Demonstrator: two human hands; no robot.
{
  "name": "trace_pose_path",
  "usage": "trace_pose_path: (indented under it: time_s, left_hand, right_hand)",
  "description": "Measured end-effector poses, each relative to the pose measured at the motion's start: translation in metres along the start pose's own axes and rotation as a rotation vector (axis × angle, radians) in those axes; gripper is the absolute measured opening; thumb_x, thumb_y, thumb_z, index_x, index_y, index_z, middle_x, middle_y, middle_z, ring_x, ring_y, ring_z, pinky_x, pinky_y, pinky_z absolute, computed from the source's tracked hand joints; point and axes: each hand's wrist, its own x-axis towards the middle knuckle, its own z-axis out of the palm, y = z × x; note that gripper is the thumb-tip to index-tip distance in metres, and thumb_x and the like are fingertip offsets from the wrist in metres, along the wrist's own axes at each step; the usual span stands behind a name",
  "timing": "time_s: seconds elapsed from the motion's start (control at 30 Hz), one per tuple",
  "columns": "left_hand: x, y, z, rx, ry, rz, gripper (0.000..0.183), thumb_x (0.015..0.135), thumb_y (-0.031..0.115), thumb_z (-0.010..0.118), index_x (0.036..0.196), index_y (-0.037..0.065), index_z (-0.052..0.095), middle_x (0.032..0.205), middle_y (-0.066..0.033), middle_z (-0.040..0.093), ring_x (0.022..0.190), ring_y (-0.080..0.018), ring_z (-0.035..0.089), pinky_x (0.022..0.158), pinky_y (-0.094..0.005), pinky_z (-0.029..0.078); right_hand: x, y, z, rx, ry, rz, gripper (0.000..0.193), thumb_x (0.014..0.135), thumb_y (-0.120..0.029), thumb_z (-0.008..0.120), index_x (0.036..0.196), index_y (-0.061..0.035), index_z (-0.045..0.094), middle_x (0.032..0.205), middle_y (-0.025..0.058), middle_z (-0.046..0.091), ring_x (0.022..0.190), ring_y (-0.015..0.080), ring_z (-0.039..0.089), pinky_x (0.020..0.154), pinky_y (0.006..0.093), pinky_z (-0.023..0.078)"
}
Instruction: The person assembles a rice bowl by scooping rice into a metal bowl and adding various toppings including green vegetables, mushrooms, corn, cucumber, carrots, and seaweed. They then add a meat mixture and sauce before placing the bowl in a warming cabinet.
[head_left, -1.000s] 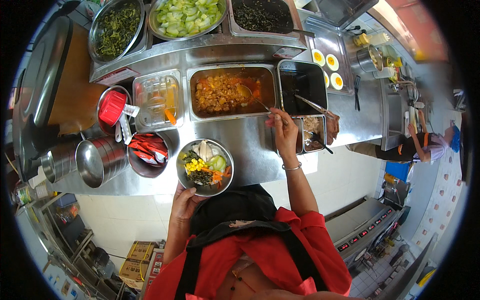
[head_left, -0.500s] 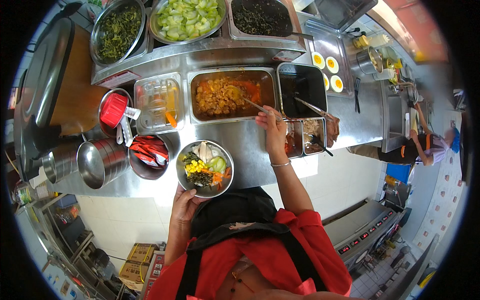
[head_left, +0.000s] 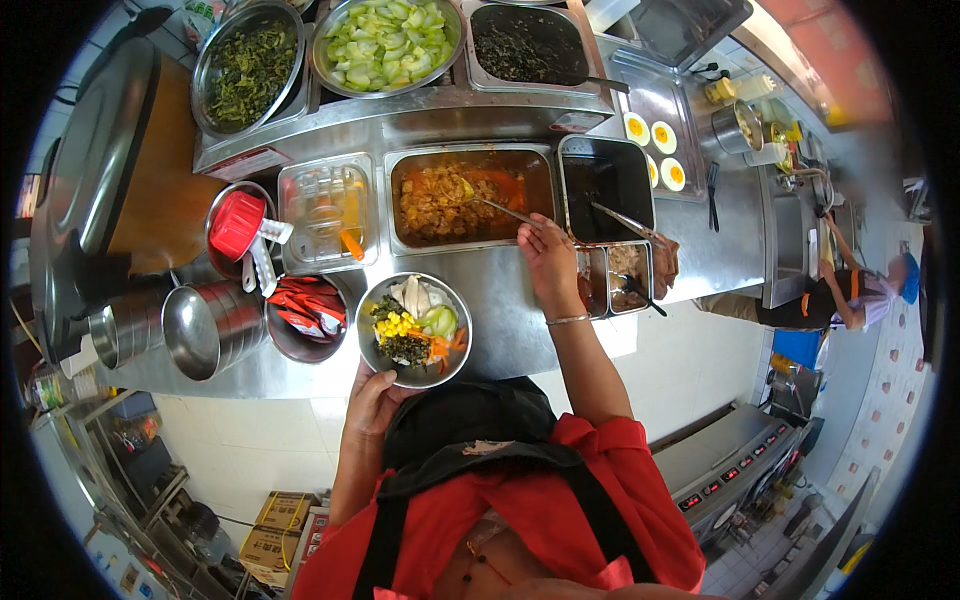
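My left hand [head_left: 377,398] grips the near rim of a steel bowl [head_left: 463,305], which is tilted a little over the counter's front edge. Inside it lie yellow corn, carrot strips, green vegetable slices, dark chopped greens and pale pieces. My right hand [head_left: 545,262] is closed around the handle of a metal spoon [head_left: 510,212]. The spoon's head is down in the reddish-brown chunky stew [head_left: 440,205], partly hidden by it. That stew fills much of a rectangular steel pan [head_left: 540,180] beyond the bowl.
Right of the stew stands a dark deep pan [head_left: 604,170] with tongs [head_left: 625,220]. Halved eggs [head_left: 663,137] lie on a tray. A clear container [head_left: 325,210], red-handled scoop [head_left: 236,222], bowl of red packets [head_left: 305,305] and stacked steel bowls [head_left: 205,330] stand left. A co-worker [head_left: 850,295] is far right.
My right hand and the spoon have shifted slightly, the spoon's head moving a little within the stew. My left hand still holds the bowl, and the view has shifted slightly.
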Motion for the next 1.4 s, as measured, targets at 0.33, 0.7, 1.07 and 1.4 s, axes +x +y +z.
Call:
trace_pose_path:
  time_s: [0.33,0.7,1.07,1.4]
  left_hand:
    - [0.014,0.013,0.017,0.014,-0.027,0.055,0.072,0.081,0.002,0.057,0.142,0.008,0.021,0.133,-0.0196,0.042,0.114,-0.0368,0.053,0.08,-0.0461,0.058]
    - [0.028,0.025,0.033,-0.013,-0.088,0.112,0.068,0.083,-0.006,0.05,0.143,0.015,0.025,0.135,-0.0138,0.042,0.118,-0.0344,0.051,0.085,-0.0512,0.055]
    - [0.023,0.019,0.033,-0.029,-0.111,0.107,0.07,0.082,-0.007,0.05,0.143,0.015,0.024,0.134,-0.0136,0.043,0.114,-0.0342,0.054,0.082,-0.0518,0.056]
    - [0.017,0.011,0.018,-0.016,-0.044,0.083,0.074,0.08,-0.007,0.048,0.145,0.014,0.019,0.134,-0.0166,0.042,0.112,-0.0362,0.055,0.08,-0.0497,0.057]
  right_hand:
    - [-0.039,-0.045,0.013,-0.043,-0.086,-0.058,0.027,0.098,-0.018,0.045,0.112,0.0043,0.055,0.088,0.0114,0.062,0.076,0.0161,0.059,0.071,0.0286,0.051]
    - [-0.149,-0.103,0.051,-0.615,-0.431,-0.348,0.031,0.098,-0.022,0.046,0.109,0.0046,0.058,0.09,0.0132,0.063,0.074,0.0194,0.064,0.066,0.0291,0.052]
    - [-0.162,-0.123,0.049,-1.044,-0.693,-0.715,0.025,0.095,-0.018,0.049,0.101,0.0026,0.062,0.091,0.0137,0.065,0.075,0.0215,0.067,0.068,0.0296,0.051]
    - [-0.113,-0.1,0.034,-0.553,-0.301,-0.371,0.031,0.099,-0.022,0.043,0.112,0.0027,0.058,0.091,0.0113,0.065,0.075,0.0149,0.064,0.068,0.0268,0.052]
